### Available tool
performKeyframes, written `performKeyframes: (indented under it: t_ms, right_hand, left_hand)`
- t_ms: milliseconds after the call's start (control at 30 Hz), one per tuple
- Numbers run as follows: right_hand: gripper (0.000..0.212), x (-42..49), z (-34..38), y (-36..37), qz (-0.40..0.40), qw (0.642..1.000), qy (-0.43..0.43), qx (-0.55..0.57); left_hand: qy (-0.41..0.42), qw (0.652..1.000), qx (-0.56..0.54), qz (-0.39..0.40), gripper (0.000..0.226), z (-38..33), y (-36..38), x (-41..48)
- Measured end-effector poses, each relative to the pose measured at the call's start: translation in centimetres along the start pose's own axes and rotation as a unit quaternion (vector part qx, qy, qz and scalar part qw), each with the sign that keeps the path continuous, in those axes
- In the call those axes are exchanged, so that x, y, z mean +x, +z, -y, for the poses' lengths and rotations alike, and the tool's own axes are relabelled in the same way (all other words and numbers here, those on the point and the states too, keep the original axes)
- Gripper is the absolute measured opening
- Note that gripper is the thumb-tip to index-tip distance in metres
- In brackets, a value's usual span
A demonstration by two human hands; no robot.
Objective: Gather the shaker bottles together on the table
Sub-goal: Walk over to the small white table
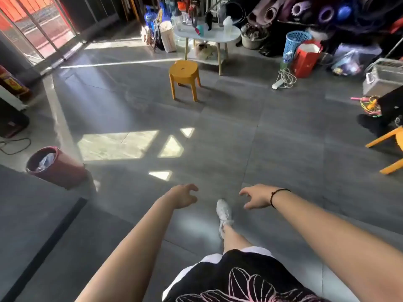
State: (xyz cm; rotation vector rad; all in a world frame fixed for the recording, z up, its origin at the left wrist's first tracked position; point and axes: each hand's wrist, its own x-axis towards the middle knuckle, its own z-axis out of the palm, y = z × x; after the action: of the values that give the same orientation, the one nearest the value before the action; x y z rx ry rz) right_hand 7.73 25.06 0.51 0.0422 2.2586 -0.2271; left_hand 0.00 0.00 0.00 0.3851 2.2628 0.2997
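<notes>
A small white table (pixel 218 38) stands far ahead across the grey floor. On it are a clear white-capped bottle (pixel 227 24), a teal cup (pixel 200 30), a dark bottle (pixel 209 20) and blurred clear containers (pixel 182 20) at its left end. My left hand (pixel 184 196) and my right hand (pixel 257 197) reach out low in front of me, fingers spread, holding nothing, both far from the table. A black cord circles my right wrist.
A yellow stool (pixel 185 78) stands in front of the table. A maroon bin (pixel 55 165) sits at the left. Rolled mats (pixel 305 9), a blue basket (pixel 295 43), a red bag (pixel 306 58) and a grey crate (pixel 383 77) crowd the right. Another yellow stool's legs (pixel 390 149) show at the right edge.
</notes>
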Motion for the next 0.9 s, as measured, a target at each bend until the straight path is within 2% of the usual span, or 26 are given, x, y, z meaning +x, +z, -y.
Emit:
performKeyframes:
  t_ms: [100, 200, 433, 667, 900]
  right_hand:
    - [0.061, 5.4, -2.0, -5.5, 0.008, 0.999, 0.005, -0.052]
    - [0.059, 11.3, -4.1, -13.1, 0.003, 0.998, 0.007, -0.057]
    - [0.056, 21.2, -7.0, -30.5, -0.017, 0.997, 0.011, -0.075]
    - [0.080, 30.5, -7.8, -40.2, 0.006, 0.998, 0.025, -0.058]
    - [0.083, 40.5, -9.7, -51.5, 0.008, 0.996, 0.083, -0.012]
  left_hand:
    - [-0.040, 0.997, 0.062, 0.026, 0.052, 0.0, -4.3, 5.6]
    - [-0.062, 0.993, 0.097, 0.013, 0.052, -0.7, -10.7, 11.8]
    - [-0.061, 0.993, 0.085, -0.044, 0.057, -3.7, -25.1, 23.0]
    - [-0.078, 0.993, 0.087, -0.015, 0.075, -3.6, -34.0, 33.7]
    - [-0.072, 0.989, 0.131, 0.000, 0.078, -1.9, -47.5, 46.8]
